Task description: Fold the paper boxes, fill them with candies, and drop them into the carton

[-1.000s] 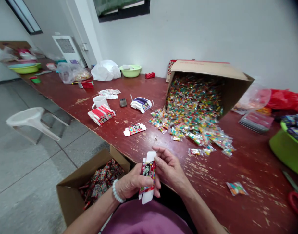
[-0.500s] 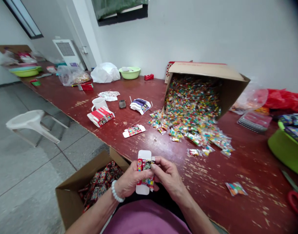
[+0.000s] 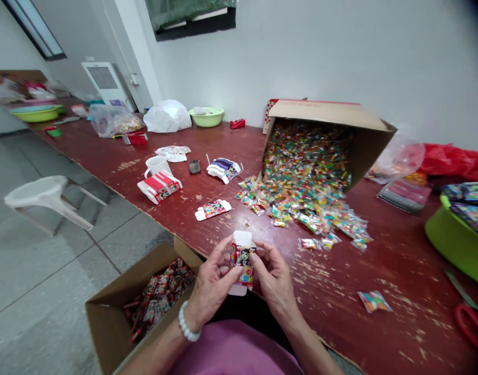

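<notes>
Between my two hands, just past the table's front edge, is a small printed candy box (image 3: 242, 263) with white end flaps standing out at top and bottom. My left hand (image 3: 214, 278), with a pale bead bracelet at the wrist, grips its left side, thumb across the front. Fingers and thumb of my right hand (image 3: 271, 273) pinch its right side. A flattened box (image 3: 213, 209) with white flaps lies on the table beyond. Small wrapped candy packets (image 3: 301, 213) spill from a tipped cardboard carton (image 3: 374, 146); a single packet (image 3: 374, 301) lies apart at right.
An open carton (image 3: 102, 323) of filled-looking red boxes stands below the table (image 3: 321, 297) at left. Red-handled scissors (image 3: 469, 323) and a green basin (image 3: 453, 239) are at right. A white mug (image 3: 156, 165), stacked red-and-white boxes (image 3: 160, 186) and a plastic stool (image 3: 47, 195) are at left.
Both hands have lifted the box slightly up and to the right. Its sides look squared up more, and my left fingers have moved up behind its edge.
</notes>
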`<state>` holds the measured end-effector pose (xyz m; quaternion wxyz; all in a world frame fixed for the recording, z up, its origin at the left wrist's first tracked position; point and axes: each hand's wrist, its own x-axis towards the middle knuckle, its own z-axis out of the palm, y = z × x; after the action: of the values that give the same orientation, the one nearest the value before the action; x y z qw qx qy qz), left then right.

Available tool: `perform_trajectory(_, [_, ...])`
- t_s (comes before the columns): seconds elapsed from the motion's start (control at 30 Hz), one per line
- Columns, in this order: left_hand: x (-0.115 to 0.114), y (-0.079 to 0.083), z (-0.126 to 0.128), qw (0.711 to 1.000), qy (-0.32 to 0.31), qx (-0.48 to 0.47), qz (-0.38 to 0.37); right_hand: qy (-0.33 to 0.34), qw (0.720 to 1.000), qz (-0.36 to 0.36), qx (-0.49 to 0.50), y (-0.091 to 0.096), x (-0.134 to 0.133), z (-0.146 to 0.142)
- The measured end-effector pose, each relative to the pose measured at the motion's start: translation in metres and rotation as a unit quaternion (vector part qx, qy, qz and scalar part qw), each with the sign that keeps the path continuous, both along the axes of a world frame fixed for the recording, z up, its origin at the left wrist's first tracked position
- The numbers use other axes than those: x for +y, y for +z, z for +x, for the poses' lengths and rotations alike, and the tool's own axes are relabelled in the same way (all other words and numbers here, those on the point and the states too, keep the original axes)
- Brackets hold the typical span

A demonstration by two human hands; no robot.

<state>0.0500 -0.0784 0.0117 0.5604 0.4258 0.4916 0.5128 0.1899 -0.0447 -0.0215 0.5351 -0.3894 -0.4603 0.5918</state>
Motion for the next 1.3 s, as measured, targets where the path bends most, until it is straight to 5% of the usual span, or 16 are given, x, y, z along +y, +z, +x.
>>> perform_trajectory(0.57, [0.000, -0.007, -0.008, 0.998, -0.056, 0.023, -0.002, 0.051, 0.997, -0.015, -0.056, 0.007, 0.010, 0.019])
perform_trajectory(0.77, [0.002, -0.007, -0.008, 0.998, -0.028, 0.063, -0.001, 0.069, 0.995, -0.067, 0.024, 0.011, 0.015, 0.018])
perform_trajectory(0.97, [0.001, 0.002, -0.002, 0.993, -0.009, -0.108, -0.055, 0.083, 0.994, -0.033, -0.064, 0.021, 0.014, 0.019])
perform_trajectory(1.07, [0.001, 0.001, -0.001, 0.970, -0.070, -0.179, -0.152, 0.068, 0.996, -0.015, -0.052, 0.017, 0.012, 0.019])
perform_trajectory(1.17, [0.000, -0.004, 0.001, 0.947, -0.128, -0.206, -0.210, 0.101, 0.992, -0.002, -0.075, 0.016, 0.009, 0.020])
perform_trajectory(1.3, [0.001, -0.007, 0.005, 0.958, -0.111, -0.184, -0.188, 0.107, 0.976, 0.074, -0.175, 0.024, 0.008, 0.025])
